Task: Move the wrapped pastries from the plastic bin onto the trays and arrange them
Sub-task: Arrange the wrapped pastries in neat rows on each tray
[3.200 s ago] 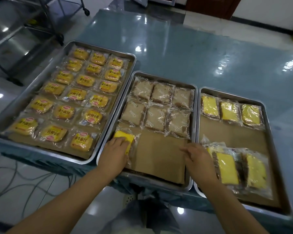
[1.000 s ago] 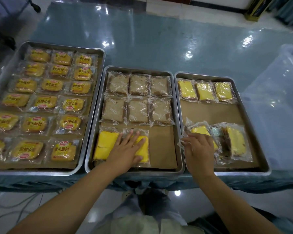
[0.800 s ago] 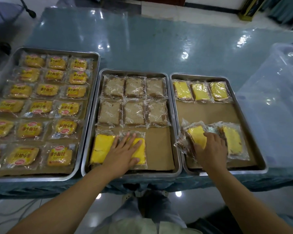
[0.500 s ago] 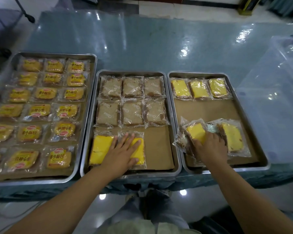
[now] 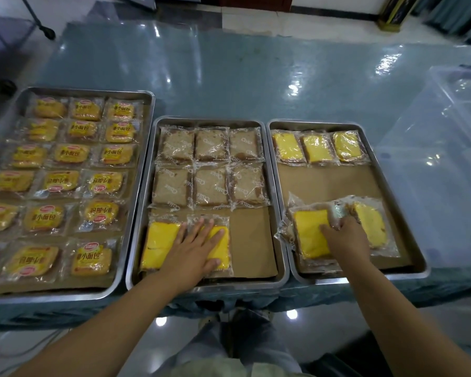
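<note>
Three metal trays lined with brown paper sit side by side. The middle tray (image 5: 279, 202) holds two rows of brown wrapped cakes (image 5: 211, 164) and two yellow wrapped cakes in its front row. My left hand (image 5: 195, 248) lies flat, fingers spread, on the yellow cake (image 5: 222, 247) beside the front-left one (image 5: 158, 244). In the right tray (image 5: 392, 197), three yellow cakes (image 5: 317, 148) line the back. My right hand (image 5: 347, 239) grips a yellow wrapped cake (image 5: 309, 235) atop a loose pile, next to another (image 5: 371, 224).
The left tray (image 5: 143, 148) is filled with rows of labelled yellow bread packets (image 5: 65, 180). A clear plastic bin (image 5: 446, 159) stands at the right on the glossy blue table (image 5: 229, 77). Bare brown paper shows in the middle tray's front right and the right tray's centre.
A second yellow cake now lies in the middle tray's front row under my left hand. My right hand has closed on a yellow cake in the right tray's pile and tilted it leftward.
</note>
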`<action>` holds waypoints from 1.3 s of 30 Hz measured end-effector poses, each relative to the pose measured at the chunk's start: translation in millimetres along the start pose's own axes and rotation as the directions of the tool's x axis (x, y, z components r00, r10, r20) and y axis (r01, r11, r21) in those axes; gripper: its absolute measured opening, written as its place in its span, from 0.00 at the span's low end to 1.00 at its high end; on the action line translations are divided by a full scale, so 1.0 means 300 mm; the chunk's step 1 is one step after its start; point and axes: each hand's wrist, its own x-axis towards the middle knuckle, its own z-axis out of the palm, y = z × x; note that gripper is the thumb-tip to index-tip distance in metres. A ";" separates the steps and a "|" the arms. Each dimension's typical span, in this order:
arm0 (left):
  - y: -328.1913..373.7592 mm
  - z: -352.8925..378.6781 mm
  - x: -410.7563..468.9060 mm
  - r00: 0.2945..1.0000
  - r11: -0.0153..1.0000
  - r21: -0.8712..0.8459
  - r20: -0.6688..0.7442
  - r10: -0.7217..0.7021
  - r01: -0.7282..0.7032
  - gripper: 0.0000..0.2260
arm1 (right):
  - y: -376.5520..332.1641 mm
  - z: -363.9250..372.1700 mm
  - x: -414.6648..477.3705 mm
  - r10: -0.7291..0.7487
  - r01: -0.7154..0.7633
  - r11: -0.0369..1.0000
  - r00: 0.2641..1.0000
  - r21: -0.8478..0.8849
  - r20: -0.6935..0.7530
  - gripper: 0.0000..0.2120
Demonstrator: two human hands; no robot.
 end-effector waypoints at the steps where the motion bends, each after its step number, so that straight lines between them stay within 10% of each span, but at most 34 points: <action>1: 0.000 0.000 0.000 1.000 1.000 -0.002 -0.003 0.000 0.000 0.29 | -0.015 -0.007 -0.012 -0.007 0.009 0.992 1.000 0.122 -0.022 0.08; 9: -0.002 0.004 0.001 1.000 1.000 -0.005 -0.022 0.004 -0.004 0.30 | -0.224 0.058 -0.184 -0.265 0.240 0.917 0.964 0.319 0.036 0.11; 15: -0.003 0.002 0.003 0.999 0.999 -0.032 -0.043 0.005 -0.006 0.30 | -0.245 0.225 -0.244 -0.463 0.465 0.885 0.872 0.031 0.161 0.13; 25: -0.010 0.010 -0.002 0.998 0.995 -0.099 -0.060 0.018 -0.024 0.30 | -0.204 0.225 -0.209 -0.401 0.409 0.912 0.899 -0.013 0.176 0.13; 39: -0.038 -0.111 0.111 0.973 0.975 -0.122 -0.110 -0.202 0.188 0.26 | -0.187 0.133 -0.129 -0.340 0.269 0.866 0.935 0.422 0.100 0.12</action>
